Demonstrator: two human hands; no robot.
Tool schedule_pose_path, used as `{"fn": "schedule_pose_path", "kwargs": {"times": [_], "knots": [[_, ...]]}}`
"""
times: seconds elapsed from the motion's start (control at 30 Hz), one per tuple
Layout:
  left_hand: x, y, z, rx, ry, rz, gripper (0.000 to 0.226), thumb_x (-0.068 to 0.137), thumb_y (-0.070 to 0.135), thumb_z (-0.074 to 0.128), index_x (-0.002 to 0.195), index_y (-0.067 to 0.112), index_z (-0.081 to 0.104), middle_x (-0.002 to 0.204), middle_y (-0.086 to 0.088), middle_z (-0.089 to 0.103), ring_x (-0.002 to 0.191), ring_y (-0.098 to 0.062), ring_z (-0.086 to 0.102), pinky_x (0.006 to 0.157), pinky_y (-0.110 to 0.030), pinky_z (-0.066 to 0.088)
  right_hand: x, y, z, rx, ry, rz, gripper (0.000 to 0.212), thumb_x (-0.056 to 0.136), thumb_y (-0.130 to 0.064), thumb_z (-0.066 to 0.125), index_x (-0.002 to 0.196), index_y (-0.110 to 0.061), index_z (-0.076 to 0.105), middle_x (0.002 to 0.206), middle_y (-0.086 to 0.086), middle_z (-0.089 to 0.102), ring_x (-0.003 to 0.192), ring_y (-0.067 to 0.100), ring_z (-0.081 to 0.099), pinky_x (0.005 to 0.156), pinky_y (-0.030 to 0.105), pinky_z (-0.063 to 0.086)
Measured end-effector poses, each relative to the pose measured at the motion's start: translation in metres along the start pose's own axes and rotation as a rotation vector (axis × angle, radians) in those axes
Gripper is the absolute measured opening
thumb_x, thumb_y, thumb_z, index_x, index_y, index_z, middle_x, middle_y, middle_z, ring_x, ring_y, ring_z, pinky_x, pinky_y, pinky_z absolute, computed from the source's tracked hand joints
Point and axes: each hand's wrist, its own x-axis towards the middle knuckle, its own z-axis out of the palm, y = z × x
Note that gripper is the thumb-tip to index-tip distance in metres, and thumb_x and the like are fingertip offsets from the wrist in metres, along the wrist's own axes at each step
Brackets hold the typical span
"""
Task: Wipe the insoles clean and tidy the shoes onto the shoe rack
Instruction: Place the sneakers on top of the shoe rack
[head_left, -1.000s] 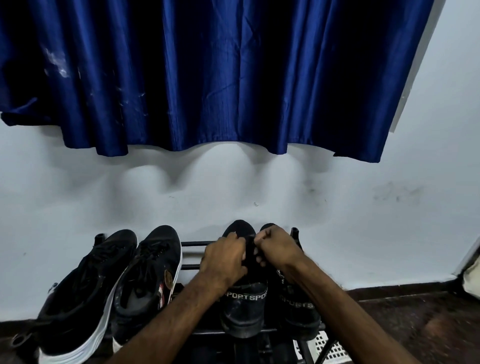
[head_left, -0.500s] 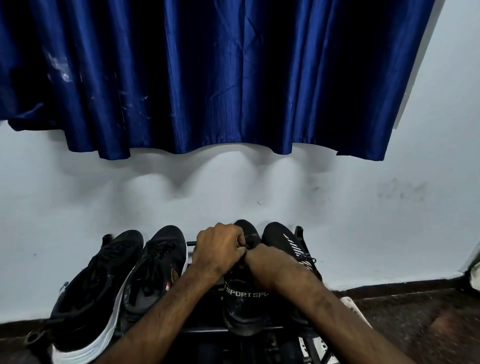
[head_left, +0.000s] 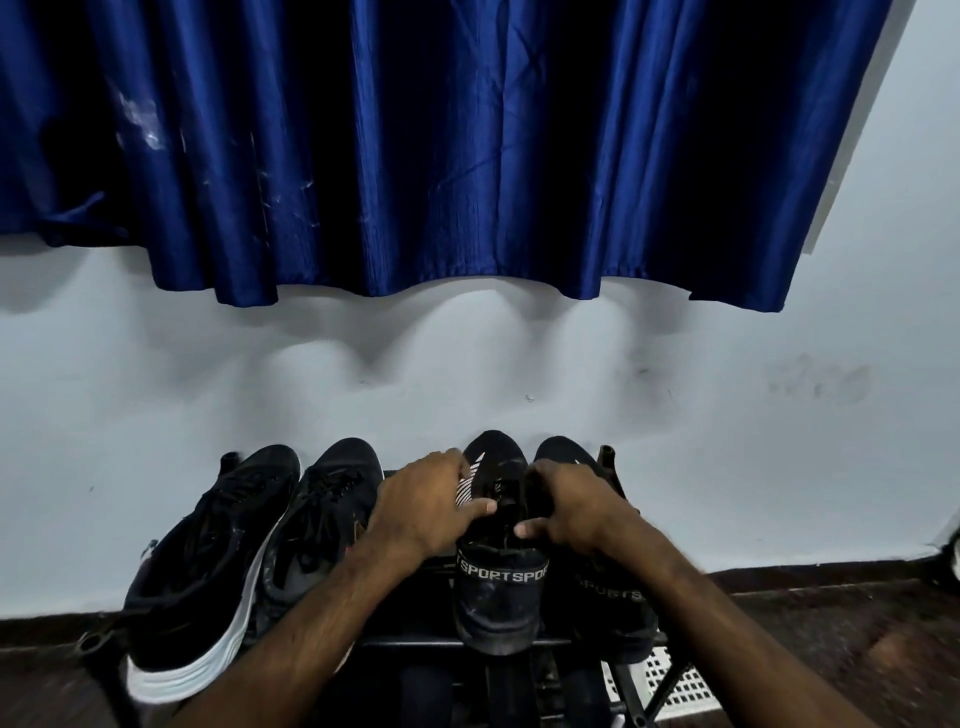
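Several black shoes stand toe-to-wall on the top bars of a black shoe rack (head_left: 415, 643). A black sport shoe (head_left: 498, 597) with "SPORTSPORT" on its heel sits in the middle. My left hand (head_left: 423, 509) grips its left side with the thumb at the opening. My right hand (head_left: 576, 512) grips its right side, thumb at the collar. Its pair shoe (head_left: 613, 608) stands just to the right, partly hidden by my right forearm. Two black sneakers, one with a white sole (head_left: 208, 582) and one beside it (head_left: 322, 519), stand at the left. No insole is visible.
A blue curtain (head_left: 441, 145) hangs above on a white wall (head_left: 727, 441). A white perforated object (head_left: 670, 686) lies under the rack at the right. Dark floor (head_left: 857, 649) extends to the right.
Both hands have spread apart from the shoe's tongue to its two sides. The camera view has shifted slightly, showing more of the right shoe.
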Motion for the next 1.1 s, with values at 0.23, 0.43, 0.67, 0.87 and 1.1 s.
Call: {"fn": "schedule_pose_path", "kwargs": {"times": [0.23,0.43,0.67,0.87,1.1], "knots": [[-0.004,-0.008,0.009,-0.117,-0.261,-0.212,0.038,0.082,0.038,0.064,0.115,0.02,0.063,0.11,-0.001,0.071,0.109,-0.022,0.063,0.092,-0.029,0.049,0.004,-0.02,0.017,-0.164,0.022,0.047,0.06,0.079,-0.025,0.078,0.13,-0.011,0.05,0.123,0.014,0.061,0.112,0.033,0.061,0.092,0.036,0.051],[-0.012,-0.008,0.0,-0.093,-0.246,-0.193,0.026,0.086,0.021,0.06,0.111,0.013,0.065,0.105,-0.004,0.07,0.068,-0.022,0.073,0.063,-0.028,0.06,0.002,-0.025,0.023,-0.045,0.035,0.039,0.059,0.078,-0.022,0.08,0.129,-0.014,0.052,0.123,0.012,0.061,0.114,0.032,0.059,0.093,0.036,0.05],[-0.014,-0.014,-0.004,-0.093,-0.263,-0.169,0.023,0.087,0.021,0.06,0.109,0.014,0.065,0.106,-0.004,0.072,0.076,-0.025,0.072,0.07,-0.032,0.059,-0.001,-0.024,0.021,0.027,-0.014,0.02,0.062,0.073,-0.03,0.084,0.127,-0.015,0.057,0.114,0.008,0.067,0.103,0.025,0.064,0.091,0.035,0.053],[-0.009,0.016,-0.02,-0.073,0.045,0.005,0.029,0.098,0.027,0.053,0.125,0.019,0.059,0.125,-0.002,0.063,0.115,-0.025,0.058,0.098,-0.04,0.046,-0.008,0.029,-0.032,0.226,0.181,0.032,0.033,0.084,-0.024,0.077,0.114,-0.013,0.069,0.102,0.005,0.071,0.091,0.017,0.064,0.079,0.022,0.045],[0.004,0.077,0.012,-0.014,-0.023,0.226,0.034,0.098,0.019,0.053,0.129,0.028,0.06,0.129,0.002,0.061,0.12,-0.021,0.054,0.096,-0.039,0.047,-0.029,0.079,-0.008,0.128,-0.104,0.05,0.047,0.09,-0.024,0.069,0.135,-0.018,0.056,0.13,0.003,0.061,0.119,0.015,0.056,0.091,0.018,0.038]]}}
